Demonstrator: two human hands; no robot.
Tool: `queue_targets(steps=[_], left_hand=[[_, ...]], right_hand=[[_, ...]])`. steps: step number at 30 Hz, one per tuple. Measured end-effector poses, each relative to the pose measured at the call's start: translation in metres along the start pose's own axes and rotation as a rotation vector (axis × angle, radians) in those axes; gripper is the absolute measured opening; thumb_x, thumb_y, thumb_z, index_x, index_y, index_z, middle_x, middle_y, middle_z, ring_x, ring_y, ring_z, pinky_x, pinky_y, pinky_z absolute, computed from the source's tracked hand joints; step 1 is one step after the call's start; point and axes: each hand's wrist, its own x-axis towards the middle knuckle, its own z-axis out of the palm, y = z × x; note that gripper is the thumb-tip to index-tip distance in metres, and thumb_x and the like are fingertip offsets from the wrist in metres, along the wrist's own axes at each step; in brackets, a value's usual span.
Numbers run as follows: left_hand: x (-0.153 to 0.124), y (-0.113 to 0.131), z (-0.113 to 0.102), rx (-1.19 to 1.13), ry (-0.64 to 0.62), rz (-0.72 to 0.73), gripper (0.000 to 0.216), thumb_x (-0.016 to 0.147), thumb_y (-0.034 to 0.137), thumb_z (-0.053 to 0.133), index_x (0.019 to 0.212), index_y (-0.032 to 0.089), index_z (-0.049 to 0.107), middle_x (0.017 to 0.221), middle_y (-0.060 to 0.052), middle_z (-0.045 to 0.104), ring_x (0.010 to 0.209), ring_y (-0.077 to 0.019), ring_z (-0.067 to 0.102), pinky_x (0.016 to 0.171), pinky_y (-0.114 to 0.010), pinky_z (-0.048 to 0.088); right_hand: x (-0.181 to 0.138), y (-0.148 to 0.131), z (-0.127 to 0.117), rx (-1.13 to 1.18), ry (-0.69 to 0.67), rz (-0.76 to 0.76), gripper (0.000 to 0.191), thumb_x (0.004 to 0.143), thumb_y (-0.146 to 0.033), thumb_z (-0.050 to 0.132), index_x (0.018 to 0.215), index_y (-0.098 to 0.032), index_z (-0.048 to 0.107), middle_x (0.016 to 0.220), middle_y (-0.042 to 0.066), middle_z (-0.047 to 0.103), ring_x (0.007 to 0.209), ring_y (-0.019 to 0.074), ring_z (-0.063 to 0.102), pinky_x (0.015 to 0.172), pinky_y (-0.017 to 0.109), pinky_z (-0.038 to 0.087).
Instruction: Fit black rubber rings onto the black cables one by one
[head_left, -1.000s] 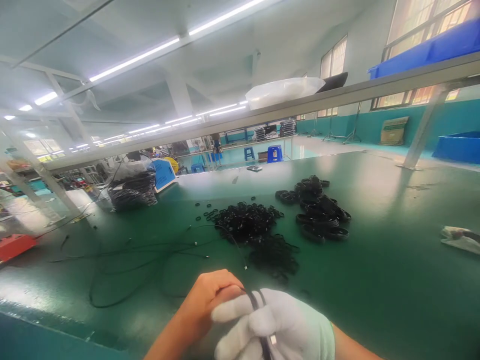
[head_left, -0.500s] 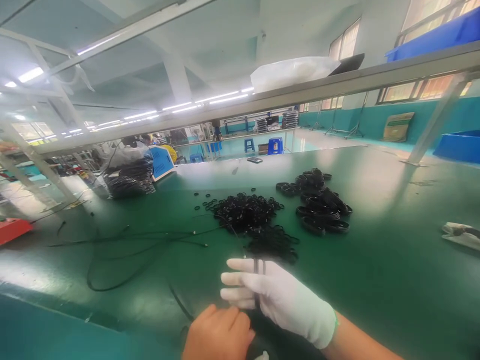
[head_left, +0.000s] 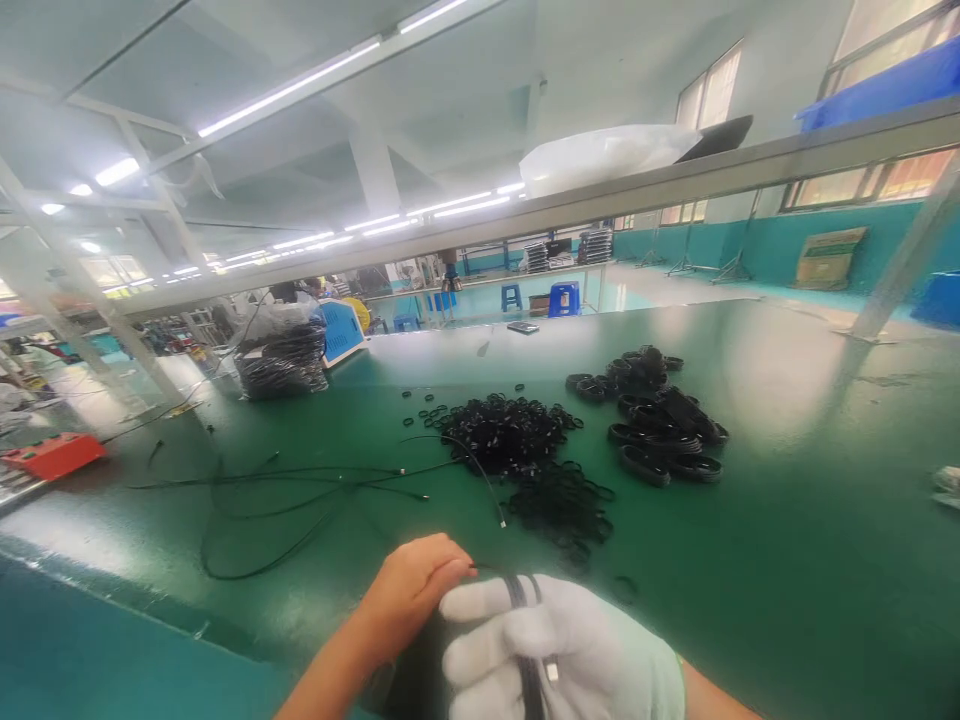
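My right hand, in a white glove, is at the bottom middle with its fingers bent. A thin black cable wraps around those fingers in several turns. On the palm side a small white connector shows against the glove. Just left of the gloved fingertips is my bare left hand, its fingers closed on a part of the cable that runs to the glove. Beyond both hands lies a heap of small black rings, with a looser pile of black bands in front of it.
Bundled black coils lie right of the heap. Loose black cables spread across the green table at left. Farther out are a red box, a plastic-wrapped stack, a blue-and-white case and a phone-like object.
My left hand has moved up from below to the gloved fingertips. The gloved hand is lower and its fingers are more bent. More cable turns and the white connector now show on it.
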Motion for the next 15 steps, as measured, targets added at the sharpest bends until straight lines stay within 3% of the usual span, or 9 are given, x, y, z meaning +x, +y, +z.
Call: queue_targets(steps=[4,8,12,14,15], left_hand=[[-0.017,-0.009,0.021,0.296,0.138,0.025,0.03,0.091,0.023,0.034,0.083,0.021,0.063,0.079,-0.003,0.067,0.071,-0.0169,0.06,0.071,-0.029,0.045],[-0.033,0.009,0.053,0.593,0.209,0.103,0.024,0.086,0.013,0.037,0.083,0.022,0.059,0.07,-0.001,0.065,0.061,-0.0174,0.061,0.059,-0.029,0.04],[-0.033,0.023,0.07,0.645,0.358,0.179,0.03,0.083,0.009,0.033,0.065,0.022,0.054,0.055,0.001,0.058,0.045,-0.0172,0.054,0.05,-0.032,0.029],[-0.032,0.027,0.061,0.606,0.396,0.247,0.031,0.085,0.013,0.035,0.059,0.021,0.052,0.052,0.001,0.056,0.043,-0.0163,0.05,0.049,-0.032,0.026],[-0.032,0.028,0.053,0.57,0.358,0.275,0.03,0.086,0.018,0.04,0.059,0.021,0.052,0.053,0.001,0.057,0.045,-0.0158,0.05,0.05,-0.031,0.026]], right_hand=[[0.0,-0.016,0.007,-0.133,0.134,-0.289,0.039,0.067,-0.021,0.073,0.101,-0.012,0.056,0.075,-0.001,0.055,0.068,0.0115,0.054,0.076,0.034,0.04],[-0.001,-0.022,0.003,-0.213,0.254,-0.433,0.039,0.073,-0.023,0.07,0.107,-0.012,0.056,0.103,0.01,0.062,0.093,0.0218,0.061,0.094,0.045,0.037],[0.0,-0.014,-0.002,-0.297,0.446,-0.43,0.04,0.074,-0.024,0.07,0.109,-0.012,0.056,0.104,0.013,0.063,0.095,0.024,0.063,0.093,0.044,0.039],[-0.001,-0.008,-0.003,-0.401,0.502,-0.343,0.039,0.074,-0.021,0.07,0.109,-0.012,0.057,0.097,0.01,0.065,0.088,0.0184,0.063,0.086,0.034,0.042],[-0.002,-0.005,-0.003,-0.449,0.483,-0.268,0.035,0.074,-0.02,0.07,0.105,-0.01,0.059,0.091,0.008,0.065,0.083,0.0149,0.062,0.081,0.029,0.042]])
